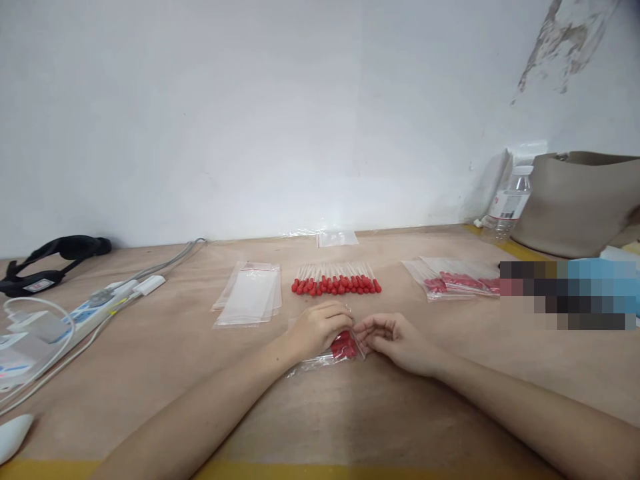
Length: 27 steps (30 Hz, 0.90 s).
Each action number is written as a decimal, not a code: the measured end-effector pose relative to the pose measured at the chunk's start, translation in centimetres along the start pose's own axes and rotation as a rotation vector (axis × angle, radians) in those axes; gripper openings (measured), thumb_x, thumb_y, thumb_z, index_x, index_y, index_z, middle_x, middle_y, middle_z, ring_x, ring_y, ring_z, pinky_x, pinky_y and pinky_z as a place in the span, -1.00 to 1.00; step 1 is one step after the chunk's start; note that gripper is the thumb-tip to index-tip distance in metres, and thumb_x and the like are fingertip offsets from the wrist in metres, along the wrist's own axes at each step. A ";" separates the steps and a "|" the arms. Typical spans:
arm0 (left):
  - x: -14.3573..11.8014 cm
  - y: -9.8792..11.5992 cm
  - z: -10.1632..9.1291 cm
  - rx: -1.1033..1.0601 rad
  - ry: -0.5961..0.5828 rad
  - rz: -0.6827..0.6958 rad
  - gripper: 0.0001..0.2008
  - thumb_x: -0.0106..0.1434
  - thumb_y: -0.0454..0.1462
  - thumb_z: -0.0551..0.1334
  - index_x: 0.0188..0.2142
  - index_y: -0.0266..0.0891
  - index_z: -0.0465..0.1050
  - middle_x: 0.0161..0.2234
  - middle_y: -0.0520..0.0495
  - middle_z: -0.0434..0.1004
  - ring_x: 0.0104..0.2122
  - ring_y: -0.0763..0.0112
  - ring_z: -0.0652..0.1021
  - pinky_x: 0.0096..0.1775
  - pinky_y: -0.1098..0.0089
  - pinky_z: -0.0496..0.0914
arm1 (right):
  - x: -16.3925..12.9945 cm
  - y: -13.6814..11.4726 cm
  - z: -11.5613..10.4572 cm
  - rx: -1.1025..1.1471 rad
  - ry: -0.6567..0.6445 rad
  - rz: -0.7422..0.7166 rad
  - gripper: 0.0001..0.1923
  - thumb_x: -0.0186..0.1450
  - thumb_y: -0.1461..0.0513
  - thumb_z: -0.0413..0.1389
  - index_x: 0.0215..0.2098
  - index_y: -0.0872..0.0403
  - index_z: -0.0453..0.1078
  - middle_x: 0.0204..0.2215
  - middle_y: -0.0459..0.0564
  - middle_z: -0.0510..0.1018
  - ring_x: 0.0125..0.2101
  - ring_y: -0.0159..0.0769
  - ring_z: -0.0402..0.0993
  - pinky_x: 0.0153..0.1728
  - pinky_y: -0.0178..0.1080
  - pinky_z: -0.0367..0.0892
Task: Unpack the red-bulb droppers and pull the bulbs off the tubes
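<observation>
Head view, frame centre: I see my left hand (320, 328) and right hand (395, 341) both pinching 1 glossy clear bag (327, 357) of red-tipped sticks (343, 346) on the matte brown table (350, 413).

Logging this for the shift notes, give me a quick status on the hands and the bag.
Both hands, left hand and right hand, pinching filled clear bag on table. Red-tipped sticks inside. Loose row of sticks just beyond, nothing blocking.
</observation>
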State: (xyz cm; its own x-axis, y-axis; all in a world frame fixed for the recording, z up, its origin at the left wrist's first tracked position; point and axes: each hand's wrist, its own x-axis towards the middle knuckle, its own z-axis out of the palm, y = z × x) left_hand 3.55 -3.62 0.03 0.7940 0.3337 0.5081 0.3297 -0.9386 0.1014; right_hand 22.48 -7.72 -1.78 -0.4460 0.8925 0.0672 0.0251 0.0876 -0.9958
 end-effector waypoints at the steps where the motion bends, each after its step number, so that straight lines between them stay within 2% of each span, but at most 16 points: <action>1: 0.0 -0.1 0.0 -0.002 0.001 -0.012 -0.78 0.27 -0.35 -0.01 -0.31 -0.29 0.40 -0.26 -0.11 0.47 -0.19 0.42 0.44 -0.12 0.40 0.34 | 0.0 0.3 -0.1 -0.120 -0.003 -0.088 -0.85 0.11 0.25 0.05 -0.34 0.10 0.37 -0.42 -0.06 0.51 -0.40 -0.39 0.43 -0.32 -0.28 0.36; 4: 0.0 -0.2 0.0 0.010 -0.013 -0.005 -0.78 0.28 -0.35 -0.02 -0.30 -0.29 0.40 -0.26 -0.10 0.47 -0.20 0.42 0.45 -0.13 0.41 0.34 | 0.3 1.3 -0.7 -0.580 0.054 -0.418 -0.80 0.19 0.29 -0.03 -0.28 0.04 0.41 -0.37 -0.07 0.52 -0.38 -0.40 0.42 -0.33 -0.32 0.32; 7: 0.1 -0.2 -0.1 0.059 -0.039 0.030 -0.79 0.27 -0.36 -0.01 -0.30 -0.29 0.39 -0.26 -0.09 0.47 -0.21 0.43 0.45 -0.14 0.43 0.35 | 0.8 1.8 -1.2 -0.997 0.129 -0.721 -0.77 0.25 0.32 -0.09 -0.31 0.04 0.41 -0.41 -0.05 0.51 -0.42 -0.41 0.37 -0.40 -0.34 0.24; 9: 0.2 -0.1 -0.2 0.101 -0.061 0.049 -0.79 0.27 -0.36 -0.02 -0.30 -0.29 0.38 -0.25 -0.09 0.47 -0.19 0.43 0.45 -0.13 0.43 0.34 | 0.9 1.4 -1.5 -1.216 0.138 -0.841 -0.75 0.26 0.34 -0.12 -0.37 0.07 0.39 -0.47 -0.04 0.49 -0.45 -0.40 0.32 -0.43 -0.31 0.17; 11: 0.3 0.1 -0.3 0.139 -0.097 0.064 -0.79 0.28 -0.36 -0.03 -0.29 -0.29 0.37 -0.25 -0.08 0.46 -0.17 0.42 0.44 -0.12 0.42 0.33 | 0.9 0.7 -1.6 -1.387 0.093 -0.896 -0.73 0.28 0.34 -0.14 -0.40 0.08 0.38 -0.48 -0.03 0.46 -0.42 -0.38 0.29 -0.40 -0.28 0.13; 15: 0.3 0.3 -0.4 0.163 -0.159 0.074 -0.77 0.29 -0.34 -0.06 -0.33 -0.28 0.36 -0.22 -0.09 0.45 -0.13 0.41 0.42 -0.09 0.40 0.32 | 0.7 -0.7 -1.7 -1.557 -0.057 -0.885 -0.70 0.31 0.35 -0.20 -0.37 0.07 0.36 -0.44 -0.02 0.45 -0.32 -0.34 0.26 -0.26 -0.20 0.10; 18: 0.3 0.1 -0.8 0.122 -0.141 0.053 -0.77 0.29 -0.34 -0.06 -0.36 -0.28 0.35 -0.22 -0.09 0.45 -0.13 0.41 0.43 -0.09 0.41 0.32 | 0.7 -1.1 -2.0 -1.535 -0.094 -0.887 -0.71 0.31 0.35 -0.19 -0.31 0.05 0.36 -0.36 -0.01 0.45 -0.23 -0.32 0.26 -0.14 -0.15 0.07; 22: 0.2 -0.3 -1.3 0.016 -0.077 -0.033 -0.77 0.28 -0.40 -0.08 -0.29 -0.28 0.34 -0.17 -0.10 0.44 -0.09 0.42 0.40 -0.07 0.42 0.31 | 0.6 -1.4 -2.9 -1.339 -0.104 -0.785 -0.79 0.26 0.31 -0.10 -0.29 0.04 0.37 -0.20 0.00 0.44 -0.11 -0.26 0.23 -0.06 -0.12 0.04; 25: 0.2 -0.4 -1.6 -0.036 -0.046 -0.083 -0.75 0.25 -0.45 -0.08 -0.23 -0.27 0.33 -0.07 -0.10 0.38 -0.06 0.44 0.39 -0.05 0.42 0.30 | 0.5 -1.7 -3.4 -1.089 -0.166 -0.593 -0.85 0.19 0.25 -0.02 -0.30 0.06 0.36 -0.25 -0.01 0.46 -0.17 -0.26 0.28 -0.11 -0.13 0.11; 27: 0.3 -0.3 -1.9 -0.042 -0.057 -0.112 -0.74 0.25 -0.44 -0.08 -0.19 -0.26 0.31 -0.03 -0.10 0.35 -0.04 0.43 0.38 -0.05 0.41 0.29 | 0.6 -1.5 -3.4 -0.896 -0.151 -0.447 -0.83 0.22 0.24 -0.05 -0.30 0.06 0.35 -0.30 -0.03 0.46 -0.24 -0.29 0.31 -0.15 -0.16 0.16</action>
State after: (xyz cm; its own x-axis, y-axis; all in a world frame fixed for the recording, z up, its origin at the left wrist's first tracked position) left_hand 2.74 -3.42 1.79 0.7815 0.4400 0.4423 0.3971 -0.8976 0.1913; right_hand 25.25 -5.83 -0.08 -0.6858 0.6366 0.3527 0.4626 0.7554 -0.4641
